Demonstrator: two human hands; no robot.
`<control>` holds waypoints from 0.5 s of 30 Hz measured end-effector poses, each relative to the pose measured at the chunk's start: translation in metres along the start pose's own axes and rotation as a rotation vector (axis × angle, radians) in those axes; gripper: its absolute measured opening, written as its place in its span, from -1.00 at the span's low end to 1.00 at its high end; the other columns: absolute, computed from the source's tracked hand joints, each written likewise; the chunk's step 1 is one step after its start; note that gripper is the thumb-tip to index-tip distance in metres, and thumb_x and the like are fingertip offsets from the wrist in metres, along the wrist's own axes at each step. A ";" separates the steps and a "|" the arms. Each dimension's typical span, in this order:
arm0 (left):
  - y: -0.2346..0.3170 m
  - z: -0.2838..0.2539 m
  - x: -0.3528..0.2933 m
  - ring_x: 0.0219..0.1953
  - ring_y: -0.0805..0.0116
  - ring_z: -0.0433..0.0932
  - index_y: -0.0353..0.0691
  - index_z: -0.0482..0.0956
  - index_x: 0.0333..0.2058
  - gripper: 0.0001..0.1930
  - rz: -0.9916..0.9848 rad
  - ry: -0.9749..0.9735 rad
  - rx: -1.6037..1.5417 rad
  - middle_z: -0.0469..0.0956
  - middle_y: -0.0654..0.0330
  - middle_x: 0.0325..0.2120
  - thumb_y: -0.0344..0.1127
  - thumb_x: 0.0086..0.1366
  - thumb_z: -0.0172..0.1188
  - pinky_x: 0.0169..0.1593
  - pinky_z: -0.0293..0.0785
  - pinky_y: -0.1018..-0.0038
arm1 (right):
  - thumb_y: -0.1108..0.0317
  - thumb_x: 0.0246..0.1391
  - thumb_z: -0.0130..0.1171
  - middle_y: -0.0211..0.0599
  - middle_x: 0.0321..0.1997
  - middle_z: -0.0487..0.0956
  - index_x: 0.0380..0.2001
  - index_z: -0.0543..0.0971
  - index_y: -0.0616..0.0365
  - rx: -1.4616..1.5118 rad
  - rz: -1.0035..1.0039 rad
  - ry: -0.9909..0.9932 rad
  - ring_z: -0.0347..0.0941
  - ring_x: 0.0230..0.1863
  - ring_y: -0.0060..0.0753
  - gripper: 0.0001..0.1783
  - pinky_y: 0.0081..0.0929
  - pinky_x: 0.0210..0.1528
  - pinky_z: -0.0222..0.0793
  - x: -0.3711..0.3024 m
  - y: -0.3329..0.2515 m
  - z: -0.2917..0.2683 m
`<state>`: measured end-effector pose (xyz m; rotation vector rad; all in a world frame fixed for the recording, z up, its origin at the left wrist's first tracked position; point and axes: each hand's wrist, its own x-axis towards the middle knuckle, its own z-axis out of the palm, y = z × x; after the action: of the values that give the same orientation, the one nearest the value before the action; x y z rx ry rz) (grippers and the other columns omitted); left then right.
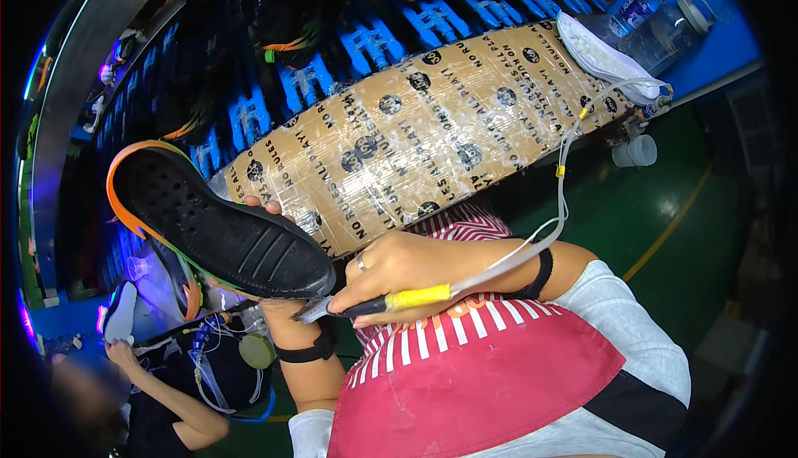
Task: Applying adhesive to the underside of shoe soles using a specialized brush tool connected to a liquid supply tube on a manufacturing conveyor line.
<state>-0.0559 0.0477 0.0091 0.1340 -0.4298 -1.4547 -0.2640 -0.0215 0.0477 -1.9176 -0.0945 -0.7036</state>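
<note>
Head view: the left hand (264, 205) grips a black shoe sole (224, 224) by the cardboard-covered surface's (391, 155) left end; the right hand (384, 260) has its grip closed on a brush (416, 296) near the sole's closer end. Brushing seems under way; how much remains, I cannot tell.

Sole (224, 221): black, rubbery to my eye, mostly matt, with moulded ridges and small pits; the rest smooth. My brush (376, 305): dark plastic-looking handle, yellow wrap (420, 296) glossy like tape, bristles (313, 311) rough. Tube (499, 264): translucent, smooth plastic. Cardboard (407, 138): brown paper face, crinkled and shiny under clear film. My ring (361, 263): polished metal. My apron (474, 379): matt cloth, lightly creased. My sleeve (619, 317): soft grey cloth. Rail (125, 22): bare metal, dull sheen. Cup (638, 152): translucent plastic.
</note>
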 end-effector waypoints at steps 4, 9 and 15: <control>0.012 -0.016 -0.006 0.08 -0.14 0.20 -0.23 0.03 0.17 -0.03 0.047 0.011 0.143 0.14 -0.18 0.06 0.22 -0.08 0.25 0.08 0.27 0.01 | 0.35 -0.13 0.23 -0.31 -0.56 0.42 -0.20 0.54 0.01 -0.072 0.001 0.046 0.41 -0.52 -0.30 -0.67 -0.44 -0.49 0.34 -0.004 0.009 0.008; 0.017 -0.001 -0.003 0.01 -0.28 0.25 -0.31 -0.01 0.17 0.01 0.061 0.069 0.175 0.14 -0.30 0.04 0.24 -0.08 0.22 -0.01 0.34 -0.05 | 0.33 -0.09 0.20 -0.32 -0.61 0.38 -0.23 0.55 -0.01 -0.049 -0.038 -0.156 0.37 -0.57 -0.29 -0.73 -0.42 -0.54 0.31 -0.008 0.006 -0.005; 0.017 0.019 0.009 -0.05 -0.19 0.34 -0.34 0.03 0.15 -0.03 -0.083 0.099 0.354 0.23 -0.28 -0.02 0.29 -0.04 0.13 -0.08 0.44 0.03 | 0.37 -0.15 0.18 -0.25 -0.64 0.43 -0.32 0.58 0.03 -0.187 -0.005 0.002 0.43 -0.58 -0.21 -0.77 -0.39 -0.54 0.34 -0.007 0.010 0.003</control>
<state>-0.0465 0.0443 0.0347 0.5107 -0.6034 -1.4357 -0.2650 -0.0219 0.0347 -2.0951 -0.0329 -0.7390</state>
